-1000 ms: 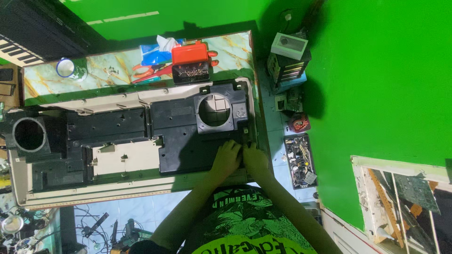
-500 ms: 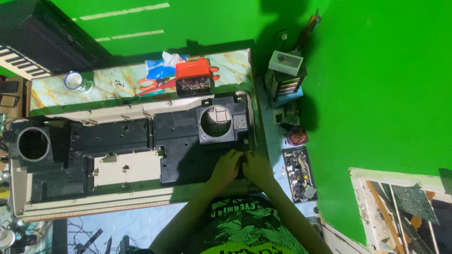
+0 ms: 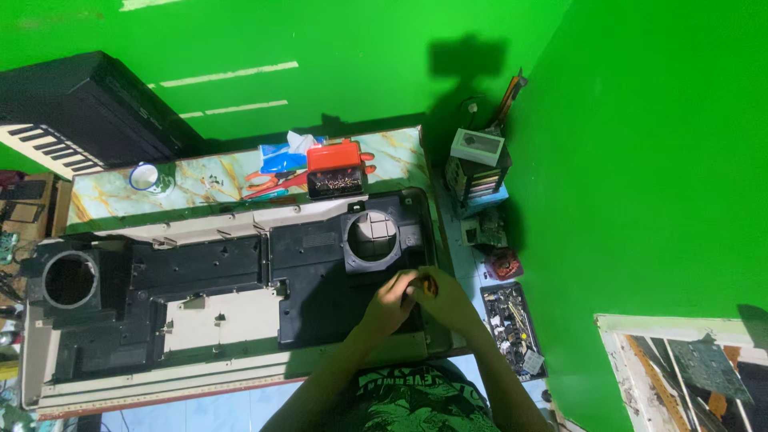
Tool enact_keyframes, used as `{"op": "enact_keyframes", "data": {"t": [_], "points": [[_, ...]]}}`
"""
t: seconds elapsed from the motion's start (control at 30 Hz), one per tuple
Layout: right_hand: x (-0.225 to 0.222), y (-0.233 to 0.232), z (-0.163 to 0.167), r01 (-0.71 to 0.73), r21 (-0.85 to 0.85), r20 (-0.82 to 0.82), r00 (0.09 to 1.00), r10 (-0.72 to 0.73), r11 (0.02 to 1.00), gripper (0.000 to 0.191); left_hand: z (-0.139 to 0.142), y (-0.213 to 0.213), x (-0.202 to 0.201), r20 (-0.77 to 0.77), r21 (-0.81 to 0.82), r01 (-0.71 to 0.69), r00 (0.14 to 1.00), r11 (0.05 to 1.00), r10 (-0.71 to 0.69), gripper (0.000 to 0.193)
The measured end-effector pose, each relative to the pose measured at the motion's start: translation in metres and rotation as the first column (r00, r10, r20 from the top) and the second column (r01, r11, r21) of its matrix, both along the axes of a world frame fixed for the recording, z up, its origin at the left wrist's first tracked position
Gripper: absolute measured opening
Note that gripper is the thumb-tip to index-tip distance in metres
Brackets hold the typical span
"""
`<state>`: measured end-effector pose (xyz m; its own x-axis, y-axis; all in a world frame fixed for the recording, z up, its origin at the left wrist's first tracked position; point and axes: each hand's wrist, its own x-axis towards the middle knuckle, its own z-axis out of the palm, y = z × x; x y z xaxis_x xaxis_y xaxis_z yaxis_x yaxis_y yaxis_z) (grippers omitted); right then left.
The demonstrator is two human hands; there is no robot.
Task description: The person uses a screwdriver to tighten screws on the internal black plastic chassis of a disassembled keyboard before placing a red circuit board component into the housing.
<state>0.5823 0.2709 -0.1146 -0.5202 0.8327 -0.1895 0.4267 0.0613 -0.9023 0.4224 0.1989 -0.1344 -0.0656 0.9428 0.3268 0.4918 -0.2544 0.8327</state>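
Both hands together at the near right corner of the opened keyboard casing [image 3: 240, 296] — left hand [image 3: 390, 298] and right hand [image 3: 442, 300] closed around a small orange-tipped tool [image 3: 430, 286], likely a screwdriver. Probably light, stiff, slim — best pinched at the handle; casing likely broad, rigid plastic, awkward to lift by one edge. Farther off, orange screw box [image 3: 336, 170], scissors [image 3: 268, 182], white mug [image 3: 146, 178] on the marbled table [image 3: 208, 180].

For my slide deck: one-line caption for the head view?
Both hands meet at the right end of an opened keyboard casing.
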Motion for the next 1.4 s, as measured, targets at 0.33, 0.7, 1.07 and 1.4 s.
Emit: {"op": "enact_keyframes", "data": {"t": [0.33,0.7,1.07,1.4], "points": [[-0.015,-0.011,0.028,0.034,0.310,0.155,0.984,-0.085,0.950,0.041,0.011,0.002,-0.012,0.181,-0.003,0.078,0.981,0.997,-0.076,0.039],[-0.026,-0.019,0.078,0.059,0.398,0.149,0.981,-0.128,0.916,0.027,0.012,0.001,-0.010,0.214,-0.075,0.062,0.976,0.995,-0.045,0.038],[0.006,-0.008,0.111,0.006,0.458,-0.048,0.999,0.018,0.889,0.026,0.043,0.008,0.013,0.170,0.085,-0.018,0.985,0.996,0.003,0.019],[0.088,0.007,0.131,0.088,0.502,-0.019,0.996,-0.091,0.860,0.022,0.095,0.024,0.084,0.045,0.122,0.033,0.998,0.992,-0.039,0.035]]}}
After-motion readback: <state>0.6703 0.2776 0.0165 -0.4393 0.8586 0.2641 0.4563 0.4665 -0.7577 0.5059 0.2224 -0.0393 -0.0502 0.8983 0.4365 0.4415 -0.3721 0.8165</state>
